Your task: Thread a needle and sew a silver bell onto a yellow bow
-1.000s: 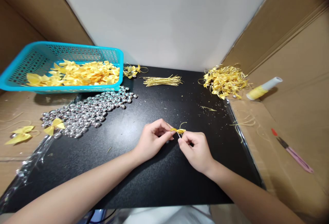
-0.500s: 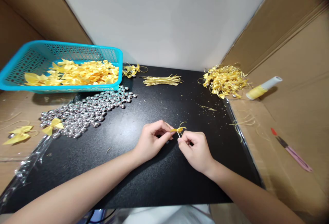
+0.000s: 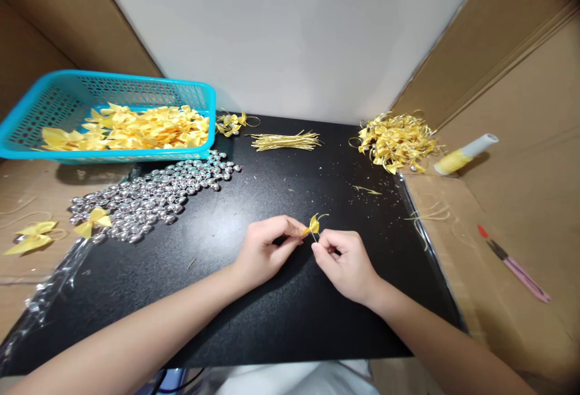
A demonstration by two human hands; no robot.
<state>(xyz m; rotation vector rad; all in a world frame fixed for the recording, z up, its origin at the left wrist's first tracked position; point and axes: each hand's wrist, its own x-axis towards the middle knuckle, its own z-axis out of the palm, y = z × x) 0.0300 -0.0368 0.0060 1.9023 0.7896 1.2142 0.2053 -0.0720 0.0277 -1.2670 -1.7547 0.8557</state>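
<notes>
A small yellow ribbon bow point(image 3: 314, 224) is pinched between the fingertips of my left hand point(image 3: 270, 245), above the middle of the black tabletop. A thin gold cord end sticks up from its far side. My right hand point(image 3: 343, 262) is closed just right of the bow, thumb against forefinger on a thin pale strand that runs up to the bow. Whether that strand is a thread or a needle is too small to tell. The fingertips of the two hands are close but apart.
At the left a turquoise basket point(image 3: 212, 117) holds many yellow bows, with silver beads point(image 3: 154, 195) before it. Gold cords point(image 3: 285, 141) lie at the back. On the right are a heap of corded bows point(image 3: 399, 141), a thread spool point(image 3: 464, 154) and pink-handled snips point(image 3: 521, 274).
The bow has turned in my left fingers, so its loops now stand more upright. My right hand keeps its pinch and has barely shifted.
</notes>
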